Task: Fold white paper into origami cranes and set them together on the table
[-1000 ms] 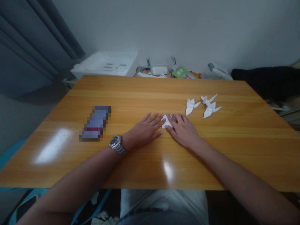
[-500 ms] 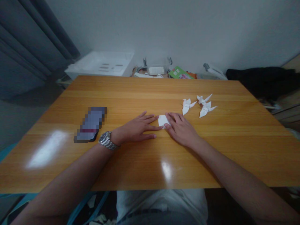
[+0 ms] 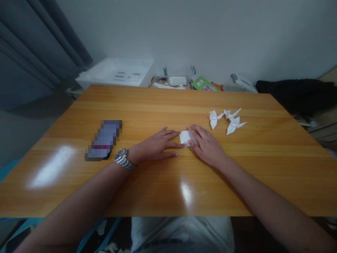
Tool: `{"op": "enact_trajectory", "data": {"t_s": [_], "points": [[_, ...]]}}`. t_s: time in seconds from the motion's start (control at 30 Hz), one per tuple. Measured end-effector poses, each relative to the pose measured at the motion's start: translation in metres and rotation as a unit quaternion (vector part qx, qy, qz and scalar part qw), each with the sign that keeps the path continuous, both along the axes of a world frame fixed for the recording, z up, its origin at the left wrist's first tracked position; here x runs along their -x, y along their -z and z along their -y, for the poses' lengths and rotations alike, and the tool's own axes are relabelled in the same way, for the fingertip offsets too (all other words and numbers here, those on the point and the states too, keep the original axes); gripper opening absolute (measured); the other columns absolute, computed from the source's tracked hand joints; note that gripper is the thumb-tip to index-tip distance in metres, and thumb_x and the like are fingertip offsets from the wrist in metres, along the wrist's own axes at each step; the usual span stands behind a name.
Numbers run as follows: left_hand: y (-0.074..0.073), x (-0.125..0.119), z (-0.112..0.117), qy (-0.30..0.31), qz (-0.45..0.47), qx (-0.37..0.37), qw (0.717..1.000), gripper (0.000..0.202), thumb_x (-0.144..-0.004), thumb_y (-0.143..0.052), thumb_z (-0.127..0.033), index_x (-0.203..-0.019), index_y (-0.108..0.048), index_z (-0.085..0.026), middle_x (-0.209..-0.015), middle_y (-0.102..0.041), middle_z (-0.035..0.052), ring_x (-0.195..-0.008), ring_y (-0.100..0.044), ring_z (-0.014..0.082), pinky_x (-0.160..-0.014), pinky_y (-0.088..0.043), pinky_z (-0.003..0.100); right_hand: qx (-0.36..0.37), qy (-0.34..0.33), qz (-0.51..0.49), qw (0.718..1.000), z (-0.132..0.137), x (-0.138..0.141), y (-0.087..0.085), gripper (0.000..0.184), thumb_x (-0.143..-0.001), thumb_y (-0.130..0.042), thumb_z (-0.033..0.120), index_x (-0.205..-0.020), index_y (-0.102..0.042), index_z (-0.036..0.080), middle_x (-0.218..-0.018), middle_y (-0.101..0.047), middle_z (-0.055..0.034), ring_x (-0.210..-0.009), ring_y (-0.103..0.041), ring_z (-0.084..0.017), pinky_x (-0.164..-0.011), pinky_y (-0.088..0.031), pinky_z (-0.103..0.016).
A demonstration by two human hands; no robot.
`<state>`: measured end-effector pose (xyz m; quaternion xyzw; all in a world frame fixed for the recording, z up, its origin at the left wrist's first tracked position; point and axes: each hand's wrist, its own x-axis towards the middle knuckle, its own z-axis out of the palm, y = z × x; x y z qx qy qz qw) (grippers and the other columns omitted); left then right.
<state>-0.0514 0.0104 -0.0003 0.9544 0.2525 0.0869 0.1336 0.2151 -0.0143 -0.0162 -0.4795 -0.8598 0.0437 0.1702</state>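
A small folded piece of white paper [image 3: 185, 138] lies flat on the wooden table [image 3: 147, 189] between my two hands. My left hand [image 3: 158, 144], with a metal watch at the wrist, is spread flat; its fingertips touch the paper's left edge. Thumb and bent fingers of my right hand [image 3: 206, 146] are on the paper's right side and cover part of it. Beyond my right hand lie three white origami cranes: one on the left [image 3: 214, 119], one at the back [image 3: 230, 114] and one in front [image 3: 233, 125].
A phone [image 3: 105, 138], blurred out, lies on the left of the table. Behind the far edge are a white tray-like box [image 3: 131, 66], a green booklet [image 3: 204, 84] and assorted items. Dark cloth [image 3: 295, 92] is piled at the right; a grey curtain [image 3: 34, 52] hangs left.
My right hand has shifted slightly on the paper, and its thumb now sits farther right. The left crane has turned and come closer to the other two. The view has shifted slightly.
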Motion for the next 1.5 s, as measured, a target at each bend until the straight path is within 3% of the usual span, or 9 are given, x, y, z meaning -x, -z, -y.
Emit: {"op": "enact_trajectory", "data": {"t_s": [0.13, 0.43, 0.57, 0.87, 1.0, 1.23, 1.5], "points": [[0.002, 0.000, 0.000, -0.003, -0.006, -0.005, 1.000, 0.043, -0.102, -0.053, -0.051, -0.142, -0.059, -0.039, -0.165, -0.036, 0.0081, -0.153, -0.033, 0.0299, -0.127, -0.016, 0.058, 0.042, -0.045, 0.013, 0.998, 0.001, 0.009, 0.005, 0.064, -0.108, -0.030, 0.049, -0.157, -0.040, 0.008, -0.164, -0.039, -0.0174, -0.153, -0.033, -0.028, -0.126, -0.028, -0.049], [0.002, 0.001, -0.001, -0.003, -0.026, -0.008, 1.000, 0.043, -0.104, -0.048, -0.049, -0.145, -0.055, -0.041, -0.166, -0.035, 0.0078, -0.153, -0.032, 0.0328, -0.125, -0.014, 0.062, 0.086, -0.010, 0.032, 0.996, 0.003, 0.011, 0.006, 0.068, -0.108, -0.024, 0.052, -0.161, -0.033, 0.010, -0.167, -0.031, -0.0122, -0.156, -0.026, -0.024, -0.129, -0.022, -0.046], [0.003, 0.002, -0.001, -0.009, -0.041, -0.009, 0.999, 0.044, -0.105, -0.047, -0.047, -0.149, -0.050, -0.044, -0.166, -0.035, 0.0081, -0.152, -0.034, 0.0334, -0.123, -0.015, 0.065, 0.089, 0.023, 0.041, 0.995, 0.003, 0.001, 0.005, 0.071, -0.107, -0.021, 0.054, -0.160, -0.034, 0.008, -0.167, -0.031, -0.0143, -0.156, -0.027, -0.026, -0.129, -0.023, -0.047], [0.002, 0.000, 0.000, -0.023, -0.024, -0.024, 0.999, 0.037, -0.105, -0.049, -0.043, -0.141, -0.060, -0.041, -0.159, -0.045, 0.0098, -0.147, -0.041, 0.0328, -0.120, -0.019, 0.069, 0.082, 0.035, 0.018, 0.996, 0.002, -0.013, 0.012, 0.066, -0.107, -0.025, 0.054, -0.161, -0.035, 0.017, -0.166, -0.034, -0.0115, -0.156, -0.028, -0.028, -0.127, -0.026, -0.053], [0.003, -0.006, 0.001, -0.040, 0.006, -0.044, 0.998, 0.034, -0.106, -0.048, -0.042, -0.132, -0.067, -0.035, -0.148, -0.057, 0.0098, -0.138, -0.050, 0.0287, -0.121, -0.018, 0.065, 0.054, 0.019, 0.012, 0.998, -0.002, -0.016, 0.011, 0.059, -0.108, -0.031, 0.048, -0.158, -0.042, 0.020, -0.162, -0.042, -0.0111, -0.151, -0.037, -0.030, -0.123, -0.032, -0.054], [0.009, -0.018, 0.003, -0.107, 0.051, -0.064, 0.991, 0.039, -0.103, -0.053, -0.045, -0.135, -0.062, -0.025, -0.132, -0.067, 0.0079, -0.123, -0.059, 0.0256, -0.123, -0.020, 0.059, 0.004, -0.005, 0.021, 1.000, -0.007, -0.013, 0.008, 0.056, -0.102, -0.049, 0.047, -0.146, -0.055, 0.013, -0.154, -0.051, -0.0185, -0.141, -0.045, -0.036, -0.116, -0.039, -0.056], [0.008, -0.022, 0.004, -0.119, 0.039, -0.092, 0.988, 0.049, -0.099, -0.059, -0.045, -0.140, -0.057, -0.018, -0.131, -0.061, 0.0134, -0.119, -0.056, 0.0288, -0.113, -0.039, 0.050, 0.000, -0.017, -0.028, 0.999, -0.005, -0.008, 0.006, 0.046, -0.101, -0.054, 0.045, -0.137, -0.063, 0.018, -0.144, -0.060, -0.0172, -0.134, -0.052, -0.035, -0.111, -0.042, -0.056]]}}
